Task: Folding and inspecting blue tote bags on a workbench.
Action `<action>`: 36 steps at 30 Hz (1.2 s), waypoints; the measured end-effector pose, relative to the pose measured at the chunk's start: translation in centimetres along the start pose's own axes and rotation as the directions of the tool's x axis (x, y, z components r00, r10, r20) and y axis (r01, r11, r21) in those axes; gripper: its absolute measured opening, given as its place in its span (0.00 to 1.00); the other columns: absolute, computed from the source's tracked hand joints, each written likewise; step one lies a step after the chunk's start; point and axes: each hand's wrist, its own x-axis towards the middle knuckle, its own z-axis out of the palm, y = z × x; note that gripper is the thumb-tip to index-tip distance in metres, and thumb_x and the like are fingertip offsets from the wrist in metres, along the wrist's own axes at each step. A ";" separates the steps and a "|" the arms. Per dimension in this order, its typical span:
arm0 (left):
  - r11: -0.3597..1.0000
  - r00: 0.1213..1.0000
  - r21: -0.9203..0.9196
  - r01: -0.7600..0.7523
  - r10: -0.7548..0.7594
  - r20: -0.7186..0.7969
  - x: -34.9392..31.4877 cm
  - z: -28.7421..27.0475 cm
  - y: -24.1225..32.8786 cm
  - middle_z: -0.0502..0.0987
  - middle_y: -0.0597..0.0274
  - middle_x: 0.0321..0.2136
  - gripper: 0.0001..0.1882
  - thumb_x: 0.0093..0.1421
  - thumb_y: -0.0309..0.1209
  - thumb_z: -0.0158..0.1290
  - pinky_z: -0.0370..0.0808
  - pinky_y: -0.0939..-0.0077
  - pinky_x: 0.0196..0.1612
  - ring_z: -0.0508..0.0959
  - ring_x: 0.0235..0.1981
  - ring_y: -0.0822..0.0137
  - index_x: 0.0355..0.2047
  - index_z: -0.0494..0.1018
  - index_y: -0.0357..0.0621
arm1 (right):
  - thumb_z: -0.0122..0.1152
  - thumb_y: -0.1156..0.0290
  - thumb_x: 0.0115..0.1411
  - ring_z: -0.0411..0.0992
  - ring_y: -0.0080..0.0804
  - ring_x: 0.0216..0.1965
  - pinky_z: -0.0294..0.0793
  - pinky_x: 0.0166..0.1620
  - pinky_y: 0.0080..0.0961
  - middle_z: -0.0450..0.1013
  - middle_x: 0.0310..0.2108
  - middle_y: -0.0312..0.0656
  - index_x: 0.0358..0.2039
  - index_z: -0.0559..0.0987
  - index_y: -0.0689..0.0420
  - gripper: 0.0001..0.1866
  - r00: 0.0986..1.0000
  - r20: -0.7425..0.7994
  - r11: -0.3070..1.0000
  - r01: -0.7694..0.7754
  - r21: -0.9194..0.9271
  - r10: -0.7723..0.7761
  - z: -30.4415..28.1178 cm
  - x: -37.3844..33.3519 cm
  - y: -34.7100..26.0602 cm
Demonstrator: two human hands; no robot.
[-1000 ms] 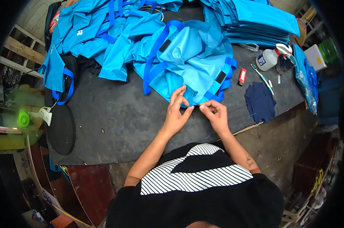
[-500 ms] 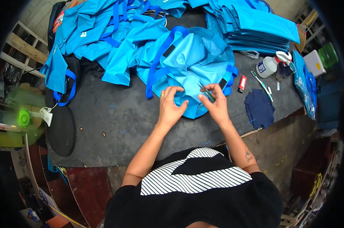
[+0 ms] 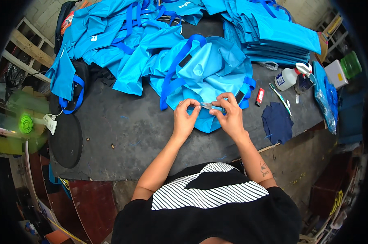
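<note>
A light blue bag [image 3: 206, 67] with darker blue straps lies in front of me, its near edge under my hands. My right hand [image 3: 231, 118] grips a pair of thread snips [image 3: 207, 105], their metal blades pointing left. At the tips of those blades, my left hand [image 3: 185, 120] has thumb and forefinger pinched together. Whatever is in that pinch is too small to make out. A dark patch [image 3: 239, 96] sits on the bag beside my right hand, and another dark patch [image 3: 185, 61] is farther up by the strap.
More blue bags [image 3: 106, 44] lie heaped at the far left, and a stack of folded bags [image 3: 277, 40] is at the far right. To the right are a red lighter [image 3: 260, 96], a toothbrush [image 3: 280, 99], a spray bottle [image 3: 287, 78] and dark blue cloth pieces [image 3: 277, 122].
My hands have come closer together and slightly nearer to me. The left thumb and forefinger have closed, and the snips have swung to point left toward them.
</note>
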 end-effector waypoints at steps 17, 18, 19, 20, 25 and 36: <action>1.000 1.000 -0.008 -0.010 0.010 0.001 -0.3 -0.4 1.1 0.77 0.63 0.26 0.05 0.52 0.25 0.58 0.67 0.76 0.36 0.73 0.31 0.69 0.29 0.75 0.38 | 0.69 0.75 0.46 0.66 0.24 0.36 0.65 0.34 0.17 0.66 0.36 0.37 0.28 0.82 0.61 0.08 0.993 0.037 0.945 -0.119 0.304 0.113 0.9 -0.2 2.7; 1.000 1.000 -0.018 -0.022 0.022 0.004 -0.3 -0.4 1.0 0.76 0.63 0.26 0.05 0.52 0.25 0.58 0.67 0.76 0.36 0.73 0.31 0.69 0.29 0.75 0.38 | 0.70 0.75 0.46 0.66 0.22 0.33 0.65 0.33 0.16 0.66 0.35 0.36 0.28 0.82 0.61 0.08 0.976 0.105 0.903 -0.217 0.371 0.191 1.0 -0.2 3.1; 1.000 1.000 -0.017 -0.022 0.022 0.003 -0.4 -0.5 1.1 0.76 0.63 0.26 0.05 0.52 0.25 0.58 0.67 0.76 0.36 0.73 0.31 0.69 0.29 0.75 0.38 | 0.70 0.74 0.46 0.66 0.21 0.29 0.65 0.33 0.15 0.66 0.34 0.35 0.27 0.82 0.61 0.07 0.949 0.177 0.848 -0.314 0.428 0.262 1.1 -0.3 3.4; 0.999 1.000 -0.007 -0.031 0.031 0.001 -0.4 -0.4 1.2 0.76 0.63 0.26 0.05 0.52 0.25 0.58 0.67 0.76 0.36 0.73 0.31 0.69 0.29 0.75 0.38 | 0.70 0.74 0.46 0.66 0.21 0.29 0.65 0.33 0.15 0.66 0.34 0.35 0.27 0.82 0.61 0.07 0.949 0.177 0.848 -0.314 0.428 0.262 1.3 -0.4 3.7; 0.997 0.997 0.029 -0.075 0.075 -0.005 -0.6 -0.5 1.3 0.76 0.64 0.26 0.05 0.51 0.25 0.58 0.66 0.76 0.35 0.73 0.32 0.69 0.28 0.75 0.39 | 0.67 0.73 0.52 0.64 0.19 0.34 0.63 0.35 0.14 0.65 0.34 0.34 0.31 0.81 0.63 0.08 0.818 0.408 0.475 -0.570 0.670 0.406 1.0 -0.9 3.2; 0.999 0.999 -0.004 -0.041 0.041 0.005 -0.7 -0.1 1.7 0.74 0.66 0.24 0.05 0.50 0.24 0.59 0.64 0.79 0.28 0.68 0.25 0.75 0.29 0.75 0.40 | 0.68 0.72 0.50 0.62 0.17 0.31 0.62 0.34 0.14 0.65 0.36 0.33 0.33 0.80 0.61 0.10 0.981 0.001 0.942 -0.189 0.277 0.196 0.8 -1.6 1.9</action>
